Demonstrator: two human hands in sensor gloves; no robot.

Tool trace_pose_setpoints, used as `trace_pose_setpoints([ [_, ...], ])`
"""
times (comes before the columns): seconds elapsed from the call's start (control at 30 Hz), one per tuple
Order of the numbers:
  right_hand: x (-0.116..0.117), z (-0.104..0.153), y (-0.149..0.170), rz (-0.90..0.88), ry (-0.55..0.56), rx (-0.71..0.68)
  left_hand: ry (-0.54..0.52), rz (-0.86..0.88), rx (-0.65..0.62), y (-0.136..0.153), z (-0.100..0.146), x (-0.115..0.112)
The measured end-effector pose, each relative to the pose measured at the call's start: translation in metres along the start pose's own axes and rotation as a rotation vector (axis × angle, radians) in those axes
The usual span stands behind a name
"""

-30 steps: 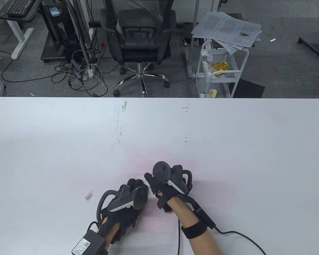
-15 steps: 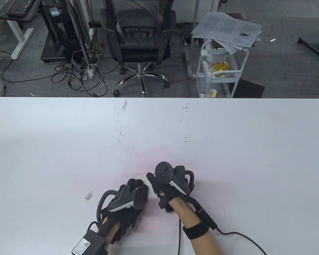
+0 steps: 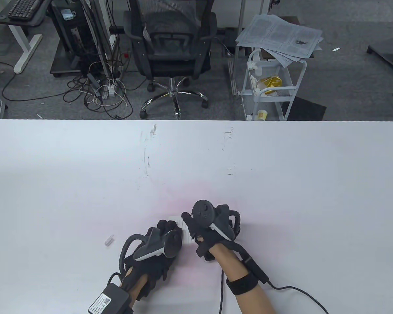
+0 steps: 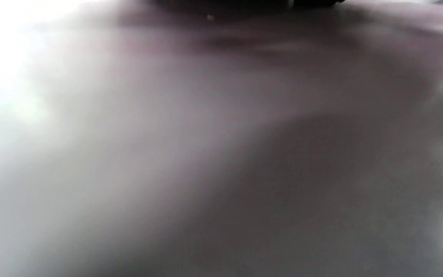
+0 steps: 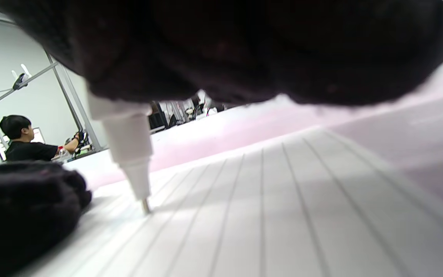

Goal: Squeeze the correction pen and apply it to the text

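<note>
Two gloved hands meet over a small sheet of lined paper (image 5: 283, 200) near the table's (image 3: 281, 163) front edge. The right hand (image 3: 209, 229) grips a white correction pen (image 5: 127, 150), its metal tip touching the paper; the left hand (image 3: 160, 242) rests fingers-down on the sheet's left side, gripping nothing visible. A hard squeeze could flood fluid past the target line, and if the left hand eases off, the sheet could slide under the tip. The pen's barrel is buried in the glove, no text is legible on the paper, and the left wrist view is only blur. A small clear cap (image 3: 109, 240) lies to the left.
</note>
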State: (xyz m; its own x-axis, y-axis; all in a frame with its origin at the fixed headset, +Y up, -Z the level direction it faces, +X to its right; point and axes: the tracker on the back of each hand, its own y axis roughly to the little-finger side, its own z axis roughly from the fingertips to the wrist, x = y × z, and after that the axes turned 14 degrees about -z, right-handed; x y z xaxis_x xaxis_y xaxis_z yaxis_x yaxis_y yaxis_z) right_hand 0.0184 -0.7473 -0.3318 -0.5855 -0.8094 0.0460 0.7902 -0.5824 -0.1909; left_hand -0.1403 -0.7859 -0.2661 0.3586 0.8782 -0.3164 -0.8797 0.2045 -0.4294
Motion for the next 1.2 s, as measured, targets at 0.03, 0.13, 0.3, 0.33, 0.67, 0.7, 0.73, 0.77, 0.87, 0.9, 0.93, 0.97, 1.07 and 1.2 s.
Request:
trace_pose_setpoints([
  [0.03, -0.001, 0.000, 0.000, 0.013, 0.000, 0.003, 0.000, 0.000, 0.000, 0.000, 0.000, 0.000],
  [0.13, 0.000, 0.002, 0.001, 0.012, 0.054, -0.003, 0.000, 0.000, 0.000, 0.000, 0.000, 0.000],
  [0.3, -0.001, 0.001, 0.001, 0.009, 0.012, 0.004, 0.000, 0.000, 0.000, 0.000, 0.000, 0.000],
  [0.33, -0.001, 0.002, 0.001, 0.011, 0.031, 0.001, 0.000, 0.000, 0.000, 0.000, 0.000, 0.000],
  [0.67, 0.000, 0.002, 0.002, 0.001, 0.045, -0.011, 0.000, 0.001, 0.000, 0.000, 0.000, 0.000],
  [0.7, 0.001, 0.002, 0.002, -0.003, 0.057, -0.008, 0.000, 0.000, 0.000, 0.000, 0.000, 0.000],
  [0.73, 0.001, 0.002, 0.001, 0.001, 0.048, -0.006, 0.000, -0.001, 0.000, 0.000, 0.000, 0.000],
  [0.77, 0.001, 0.002, 0.001, 0.005, 0.053, -0.009, 0.000, -0.001, 0.001, 0.000, 0.000, 0.000],
  [0.87, 0.002, 0.001, -0.001, 0.001, 0.005, -0.021, 0.000, 0.000, 0.000, 0.000, 0.000, 0.000],
  [0.9, 0.002, 0.001, -0.001, 0.007, 0.016, -0.021, 0.000, 0.001, 0.000, 0.000, 0.000, 0.000],
  [0.93, 0.002, 0.002, -0.001, 0.006, 0.038, -0.016, 0.000, 0.001, 0.000, 0.000, 0.000, 0.000],
  [0.97, 0.002, 0.002, 0.000, 0.002, 0.056, -0.020, 0.000, 0.001, 0.000, 0.000, 0.000, 0.000],
  [1.07, 0.002, 0.001, -0.001, -0.002, 0.026, -0.017, 0.000, 0.001, 0.000, 0.000, 0.000, 0.000],
  [1.2, -0.007, 0.009, -0.001, 0.011, 0.147, -0.057, 0.000, 0.004, -0.002, 0.000, 0.000, 0.000],
])
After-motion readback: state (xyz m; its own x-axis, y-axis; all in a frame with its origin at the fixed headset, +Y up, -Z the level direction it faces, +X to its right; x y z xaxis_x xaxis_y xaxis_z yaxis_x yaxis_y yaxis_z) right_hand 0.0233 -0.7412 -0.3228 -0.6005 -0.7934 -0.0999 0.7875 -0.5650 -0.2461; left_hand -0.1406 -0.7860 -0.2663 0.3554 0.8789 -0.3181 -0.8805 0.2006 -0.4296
